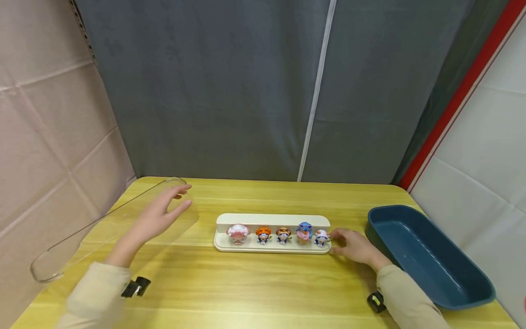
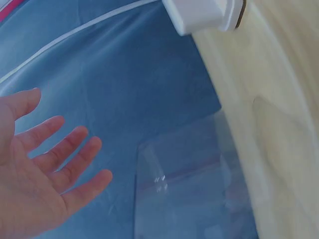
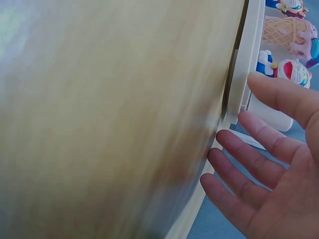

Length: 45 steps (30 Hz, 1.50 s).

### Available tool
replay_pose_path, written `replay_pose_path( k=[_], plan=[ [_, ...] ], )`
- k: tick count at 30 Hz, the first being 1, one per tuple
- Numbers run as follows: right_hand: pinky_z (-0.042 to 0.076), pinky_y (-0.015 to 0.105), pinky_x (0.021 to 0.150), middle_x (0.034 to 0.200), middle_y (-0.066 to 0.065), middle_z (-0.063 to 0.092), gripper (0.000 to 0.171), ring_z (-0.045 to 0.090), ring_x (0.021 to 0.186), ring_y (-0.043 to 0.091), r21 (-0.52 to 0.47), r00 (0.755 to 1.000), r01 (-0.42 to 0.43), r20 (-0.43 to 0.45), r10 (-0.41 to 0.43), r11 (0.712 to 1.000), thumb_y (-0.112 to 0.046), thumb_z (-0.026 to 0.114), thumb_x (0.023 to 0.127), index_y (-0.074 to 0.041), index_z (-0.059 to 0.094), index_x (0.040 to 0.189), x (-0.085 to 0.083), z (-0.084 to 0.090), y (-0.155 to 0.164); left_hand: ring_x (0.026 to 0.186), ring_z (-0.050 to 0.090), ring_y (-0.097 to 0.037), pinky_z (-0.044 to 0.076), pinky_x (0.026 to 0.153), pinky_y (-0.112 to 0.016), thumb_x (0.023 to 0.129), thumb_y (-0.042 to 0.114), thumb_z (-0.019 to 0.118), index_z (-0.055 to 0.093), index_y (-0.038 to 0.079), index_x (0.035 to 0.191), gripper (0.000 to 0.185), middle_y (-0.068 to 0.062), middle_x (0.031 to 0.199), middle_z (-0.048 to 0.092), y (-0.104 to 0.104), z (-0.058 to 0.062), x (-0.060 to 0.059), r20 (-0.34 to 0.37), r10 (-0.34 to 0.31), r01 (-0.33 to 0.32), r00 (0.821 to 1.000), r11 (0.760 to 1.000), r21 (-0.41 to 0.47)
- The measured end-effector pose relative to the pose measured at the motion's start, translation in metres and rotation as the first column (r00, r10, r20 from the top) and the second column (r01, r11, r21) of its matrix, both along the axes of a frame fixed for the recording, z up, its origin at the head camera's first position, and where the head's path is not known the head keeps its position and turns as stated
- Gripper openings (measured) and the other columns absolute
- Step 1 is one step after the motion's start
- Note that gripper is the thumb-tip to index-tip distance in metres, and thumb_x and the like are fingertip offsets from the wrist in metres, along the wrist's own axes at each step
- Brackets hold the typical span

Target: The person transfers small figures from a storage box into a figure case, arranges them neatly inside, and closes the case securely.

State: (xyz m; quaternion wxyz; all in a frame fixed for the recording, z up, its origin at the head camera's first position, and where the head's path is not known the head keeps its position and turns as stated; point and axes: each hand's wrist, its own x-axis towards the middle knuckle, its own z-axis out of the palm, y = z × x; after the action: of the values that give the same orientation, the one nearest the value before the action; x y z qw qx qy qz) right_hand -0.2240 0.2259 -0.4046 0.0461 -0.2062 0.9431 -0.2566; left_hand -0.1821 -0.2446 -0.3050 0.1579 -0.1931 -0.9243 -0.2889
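A white display stand (image 1: pixel 271 247) with a raised back step sits mid-table, several small figurines in a row along it. Leftmost is a pink-and-white figurine (image 1: pixel 238 234); a blue figurine with an ice-cream cone (image 1: pixel 304 233) stands near the right. My right hand (image 1: pixel 353 246) is at the stand's right end, thumb and fingers spread apart, beside the white-capped figurine (image 1: pixel 321 238). To the left, a clear plastic cover (image 1: pixel 91 235) lies on the table. My left hand (image 1: pixel 158 218) overlaps it in the head view, fingers spread and holding nothing.
A deep blue rectangular basin (image 1: pixel 431 260) stands on the right of the wooden table (image 1: pixel 230 288), just beyond my right forearm. Behind the table hangs a dark grey curtain (image 1: pixel 213 91). Pale panels flank both sides.
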Motion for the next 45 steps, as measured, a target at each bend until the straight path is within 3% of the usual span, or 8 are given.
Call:
replay_pose_path(
  k=[6,13,20,24,27,35,45],
  plan=[
    [0.042,0.042,0.079,0.093,0.003,0.059,0.027,0.053,0.088,0.023,0.012,1.000,0.002,-0.028,-0.002,1.000,-0.019,0.072,0.073,-0.009,0.060,0.096,-0.001,-0.003,-0.001,0.103,0.043,-0.037,0.035,0.079,-0.054,0.090,0.024,0.052,0.044,0.000,0.125,0.044,-0.021,0.117,0.046,-0.015,0.017,0.008,-0.071,0.072,-0.078,0.995,0.993,-0.086],
    [0.042,0.040,0.075,0.090,0.001,0.058,0.025,0.052,0.083,0.020,0.016,1.000,0.016,-0.022,-0.016,1.000,-0.018,0.072,0.073,-0.010,0.060,0.094,0.000,-0.004,-0.003,0.102,0.040,-0.043,0.034,0.075,-0.058,0.087,0.030,0.055,0.043,0.002,0.125,0.049,-0.024,0.118,0.043,-0.040,0.023,0.015,-0.093,0.184,-0.201,0.979,0.952,-0.231],
    [0.043,0.039,0.075,0.089,0.001,0.058,0.025,0.052,0.082,0.020,0.023,1.000,0.019,-0.023,-0.018,1.000,-0.019,0.072,0.073,-0.011,0.059,0.093,0.001,-0.004,-0.003,0.104,0.031,-0.052,0.028,0.076,-0.064,0.081,0.043,0.059,0.033,-0.002,0.131,0.072,-0.031,0.123,0.032,-0.065,0.014,0.022,0.041,0.251,-0.225,0.967,0.920,-0.322],
    [0.043,0.040,0.075,0.089,0.001,0.058,0.024,0.052,0.082,0.020,0.024,0.999,0.017,-0.027,-0.017,1.000,-0.019,0.072,0.073,-0.010,0.059,0.093,0.001,-0.003,-0.003,0.107,0.025,-0.055,0.022,0.074,-0.070,0.076,0.052,0.060,0.025,0.001,0.135,0.086,-0.032,0.129,0.024,-0.072,0.008,0.027,0.138,0.302,-0.233,0.943,0.899,-0.372],
    [0.043,0.039,0.075,0.089,0.001,0.058,0.024,0.052,0.082,0.019,0.023,0.999,0.016,-0.030,-0.015,1.000,-0.018,0.071,0.074,-0.010,0.059,0.093,0.001,-0.002,-0.003,0.109,0.022,-0.055,0.018,0.072,-0.073,0.073,0.061,0.057,0.020,0.004,0.138,0.095,-0.032,0.130,0.021,-0.074,0.003,0.031,0.172,0.334,-0.248,0.927,0.888,-0.388],
    [0.043,0.040,0.076,0.090,0.002,0.058,0.025,0.053,0.084,0.021,0.012,1.000,0.013,-0.029,-0.013,1.000,-0.019,0.071,0.074,-0.009,0.059,0.093,0.001,-0.001,-0.004,0.107,0.022,-0.057,0.016,0.070,-0.073,0.071,0.065,0.055,0.016,0.010,0.141,0.097,-0.033,0.129,0.019,-0.081,-0.012,0.037,0.129,0.363,-0.289,0.923,0.875,-0.388],
    [0.043,0.041,0.077,0.091,0.003,0.058,0.025,0.054,0.086,0.023,0.008,1.000,0.015,-0.024,-0.015,1.000,-0.020,0.071,0.074,-0.010,0.059,0.093,0.001,-0.001,-0.004,0.099,0.030,-0.057,0.023,0.070,-0.067,0.072,0.062,0.056,0.022,0.017,0.141,0.089,-0.032,0.123,0.027,-0.088,-0.017,0.041,0.044,0.385,-0.339,0.922,0.857,-0.389]
  ],
)
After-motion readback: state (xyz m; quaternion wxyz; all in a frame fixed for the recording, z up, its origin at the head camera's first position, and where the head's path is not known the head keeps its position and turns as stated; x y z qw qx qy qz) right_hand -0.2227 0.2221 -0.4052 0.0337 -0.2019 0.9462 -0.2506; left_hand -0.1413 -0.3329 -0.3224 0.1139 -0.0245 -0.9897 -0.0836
